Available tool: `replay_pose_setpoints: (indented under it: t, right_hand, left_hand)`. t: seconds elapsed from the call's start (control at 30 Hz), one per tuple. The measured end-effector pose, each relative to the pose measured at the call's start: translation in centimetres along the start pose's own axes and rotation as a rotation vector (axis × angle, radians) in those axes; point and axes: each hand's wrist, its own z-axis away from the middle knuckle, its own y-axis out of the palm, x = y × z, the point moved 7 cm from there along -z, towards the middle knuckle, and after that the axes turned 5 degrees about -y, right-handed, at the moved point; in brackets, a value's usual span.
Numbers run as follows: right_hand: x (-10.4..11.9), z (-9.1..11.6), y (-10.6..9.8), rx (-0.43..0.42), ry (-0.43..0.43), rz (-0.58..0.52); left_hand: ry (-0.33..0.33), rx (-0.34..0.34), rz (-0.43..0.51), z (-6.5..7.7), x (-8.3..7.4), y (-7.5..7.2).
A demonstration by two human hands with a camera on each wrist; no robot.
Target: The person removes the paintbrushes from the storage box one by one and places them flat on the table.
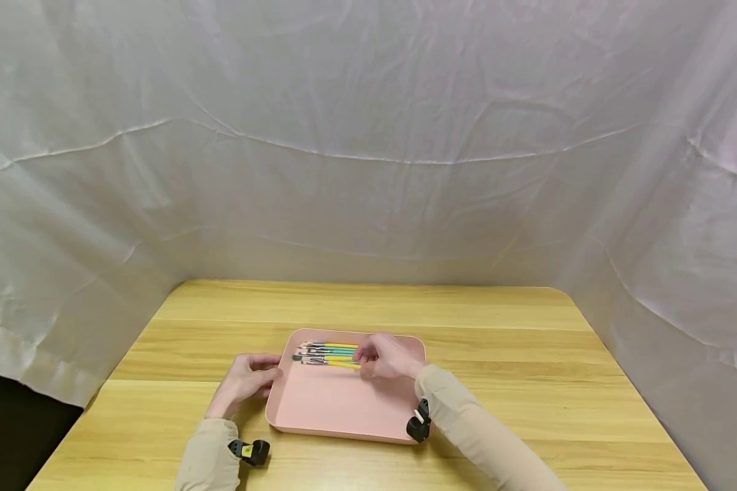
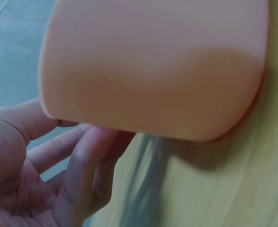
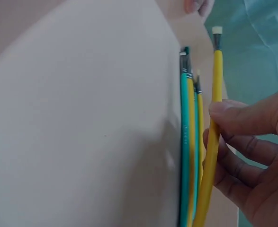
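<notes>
A shallow pink tray lies on the wooden table. My left hand holds its left edge between curled thumb and fingers; in the left wrist view the fingers meet the tray's edge, some fingertips hidden behind it. Over the tray's far side, my right hand pinches a yellow paintbrush by its handle, flat pale bristles away from the palm. Several teal and yellow paintbrushes lie side by side along the tray's far wall, bristles to the left, handle ends partly hidden by the right hand.
The light wooden table extends around the tray on all sides. Pale grey fabric hangs behind and at both sides of it. Each wrist carries a small black camera, the left one just beside the tray's near left corner.
</notes>
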Motion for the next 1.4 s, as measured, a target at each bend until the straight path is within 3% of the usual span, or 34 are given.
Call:
replay_pose_setpoints:
  t: [0.53, 0.9, 1.4]
  right_hand:
    - [0.4, 1.7, -1.3, -0.066, 0.021, -0.07]
    - [0.8, 3.2, -2.6, -0.166, 0.031, -0.019]
    - [0.0, 5.8, -3.2, -0.272, 0.028, -0.202]
  left_hand:
    - [0.001, -0.009, -0.008, 0.1, -0.2, 0.1]
    - [0.007, 0.003, -0.005, 0.1, -0.1, 0.0]
    - [0.0, -0.008, -0.005, 0.0, 0.0, 0.0]
